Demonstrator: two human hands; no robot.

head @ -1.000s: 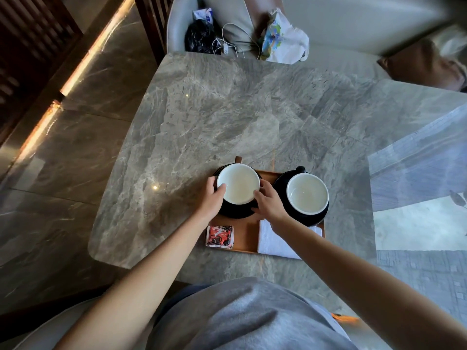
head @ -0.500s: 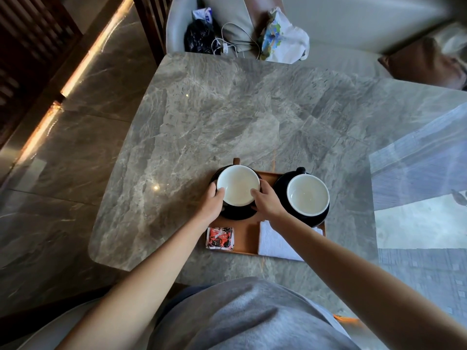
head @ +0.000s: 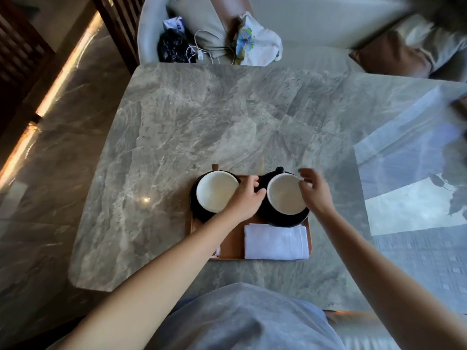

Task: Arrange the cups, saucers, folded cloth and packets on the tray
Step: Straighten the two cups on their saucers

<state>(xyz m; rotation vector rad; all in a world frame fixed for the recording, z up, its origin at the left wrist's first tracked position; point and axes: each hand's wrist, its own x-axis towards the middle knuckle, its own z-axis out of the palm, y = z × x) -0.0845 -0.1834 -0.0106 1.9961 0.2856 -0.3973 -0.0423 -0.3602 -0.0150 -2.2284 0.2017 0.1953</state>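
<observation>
- Where the grey marble bench [head: 202,122] comes nearest the person, a brown wooden tray [head: 232,245] lies flat on it, carrying all the tableware.
- On the tray's far left, the left cup [head: 216,192] (white inside, dark outside) stands upright on the left saucer [head: 195,210], which is black.
- On the far right, the right cup [head: 285,195] stands upright on the black right saucer [head: 285,221]. The two saucers are just beside each other.
- A white folded cloth [head: 276,242] lies flat in the tray's near right corner, just in front of the right saucer.
- Only a sliver of a packet [head: 216,251] shows at the tray's near left edge, the rest being hidden under the left forearm.
- The left hand [head: 246,198] is between the two cups, back upward, fingers curled toward the dark left side of the right cup. Whether it actually grips is unclear.
- The right hand [head: 314,192] is at the right cup's right rim with fingers loosely bent. It is motion-blurred, so contact cannot be judged.
- Beyond the bench, a pale chair [head: 151,26] holds a black bag [head: 171,45], a white cable [head: 199,53] and a printed bag [head: 255,45].
</observation>
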